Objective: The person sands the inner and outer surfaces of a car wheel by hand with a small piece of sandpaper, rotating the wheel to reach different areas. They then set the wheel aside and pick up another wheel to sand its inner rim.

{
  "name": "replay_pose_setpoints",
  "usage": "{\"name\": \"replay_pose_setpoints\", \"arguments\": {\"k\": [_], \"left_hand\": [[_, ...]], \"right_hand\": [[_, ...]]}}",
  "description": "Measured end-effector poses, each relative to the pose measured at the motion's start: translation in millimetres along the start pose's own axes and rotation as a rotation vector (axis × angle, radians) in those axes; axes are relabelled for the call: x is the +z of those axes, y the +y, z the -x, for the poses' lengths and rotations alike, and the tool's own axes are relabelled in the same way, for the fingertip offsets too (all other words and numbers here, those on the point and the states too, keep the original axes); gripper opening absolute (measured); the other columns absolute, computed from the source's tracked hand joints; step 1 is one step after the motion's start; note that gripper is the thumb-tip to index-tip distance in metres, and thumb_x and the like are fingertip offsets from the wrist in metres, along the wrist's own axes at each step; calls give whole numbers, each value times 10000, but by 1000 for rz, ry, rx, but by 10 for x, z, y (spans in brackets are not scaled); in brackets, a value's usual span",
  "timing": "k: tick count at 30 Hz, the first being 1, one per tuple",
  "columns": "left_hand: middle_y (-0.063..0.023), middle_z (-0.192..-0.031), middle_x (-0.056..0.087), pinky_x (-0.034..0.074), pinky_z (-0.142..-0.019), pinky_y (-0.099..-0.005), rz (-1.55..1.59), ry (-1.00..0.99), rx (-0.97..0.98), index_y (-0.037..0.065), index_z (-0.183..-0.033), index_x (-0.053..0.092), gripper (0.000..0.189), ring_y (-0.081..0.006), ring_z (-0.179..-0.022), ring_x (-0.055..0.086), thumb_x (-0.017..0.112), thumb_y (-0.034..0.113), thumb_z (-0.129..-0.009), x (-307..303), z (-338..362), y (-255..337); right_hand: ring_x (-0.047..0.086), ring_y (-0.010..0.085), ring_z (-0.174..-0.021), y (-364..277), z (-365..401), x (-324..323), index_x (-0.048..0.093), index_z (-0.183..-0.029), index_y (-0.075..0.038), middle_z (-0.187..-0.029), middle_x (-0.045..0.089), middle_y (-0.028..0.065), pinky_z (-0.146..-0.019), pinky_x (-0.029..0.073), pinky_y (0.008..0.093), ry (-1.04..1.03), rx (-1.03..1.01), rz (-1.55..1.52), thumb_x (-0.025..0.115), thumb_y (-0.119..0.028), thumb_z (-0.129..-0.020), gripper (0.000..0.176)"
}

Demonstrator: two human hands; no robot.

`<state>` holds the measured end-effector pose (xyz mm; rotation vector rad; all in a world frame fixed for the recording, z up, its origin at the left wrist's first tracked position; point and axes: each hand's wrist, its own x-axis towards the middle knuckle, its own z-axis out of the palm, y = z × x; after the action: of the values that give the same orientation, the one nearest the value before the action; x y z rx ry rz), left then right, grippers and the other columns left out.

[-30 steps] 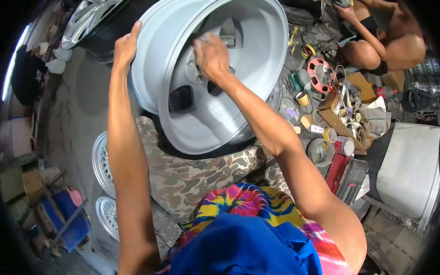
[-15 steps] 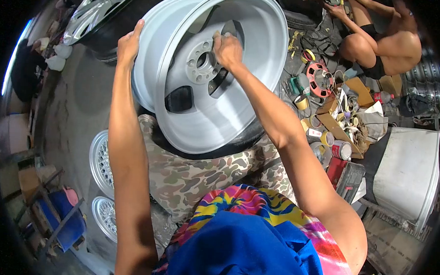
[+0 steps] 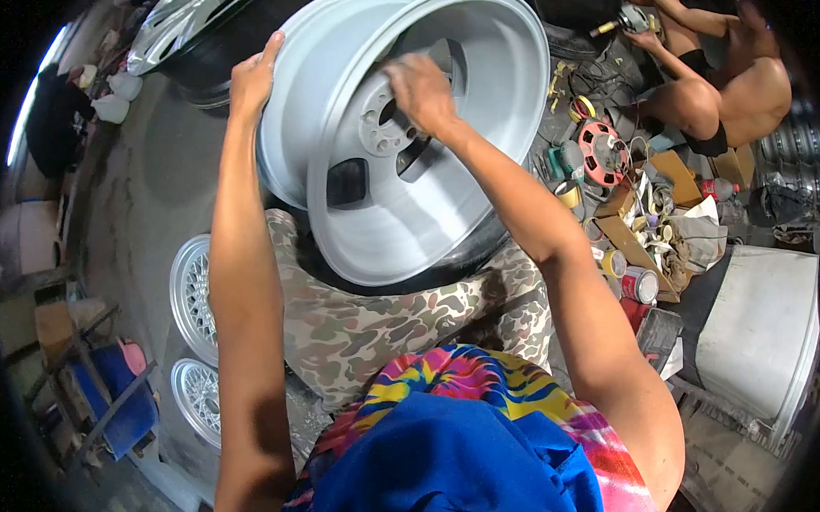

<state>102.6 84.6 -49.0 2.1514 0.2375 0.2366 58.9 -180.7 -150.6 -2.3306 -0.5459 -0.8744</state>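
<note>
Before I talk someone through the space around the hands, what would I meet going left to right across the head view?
Blue plastic piece → two mesh-faced wheels → left hand → grey wheel, with the right hand within its outline → red reel → large white object.

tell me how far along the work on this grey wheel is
The grey wheel already looks mostly even in colour. In hand is its hub area: the blurred right hand works there, the left hand at the outer edge. The hub probably remains; whether the mesh wheels need work, I can't tell.
</note>
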Motion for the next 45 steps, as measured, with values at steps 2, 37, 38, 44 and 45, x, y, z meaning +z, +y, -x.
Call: {"name": "replay_pose_setpoints", "arguments": {"k": [2,37,38,44,45], "left_hand": [[-185,-991,716,467,-914,-362,4,-17,10,-38,-1053,728,776,-256,-959,659,616,693,-816,29,-42,-54],[-178,-997,718,489,-883,-328,-11,-70,12,-86,-1085,699,772,-217,-945,669,631,644,-844,-37,154,145],[-178,-997,718,489,-883,-328,-17,-63,2,-86,-1085,699,772,-217,-945,669,631,644,-844,-21,150,107],[-188,-995,714,492,-884,-331,7,-29,45,-91,-1095,693,770,-233,-951,670,649,633,-836,31,104,75],[-188,-995,714,492,-884,-331,8,-26,35,-91,-1095,693,770,-233,-951,670,649,633,-836,18,135,97]], "right_hand": [[609,394,-963,114,132,90,666,-972,-54,-1007,659,182,-861,480,479,-35,431,-38,475,-247,-978,270],[541,280,-1017,-33,108,-52,669,-1147,-124,-1070,617,72,-875,423,442,-181,-158,112,520,-271,-971,274],[551,328,-995,61,135,-97,668,-1147,-122,-1050,625,114,-887,427,442,-28,-139,184,475,-277,-994,291],[592,426,-1049,1149,885,-108,633,-1214,-106,-1043,626,249,-930,456,535,-423,155,119,431,-294,-1009,344],[595,432,-1027,1153,921,-167,623,-1229,-100,-1039,619,267,-901,471,528,-395,284,89,437,-289,-1007,346]]}}
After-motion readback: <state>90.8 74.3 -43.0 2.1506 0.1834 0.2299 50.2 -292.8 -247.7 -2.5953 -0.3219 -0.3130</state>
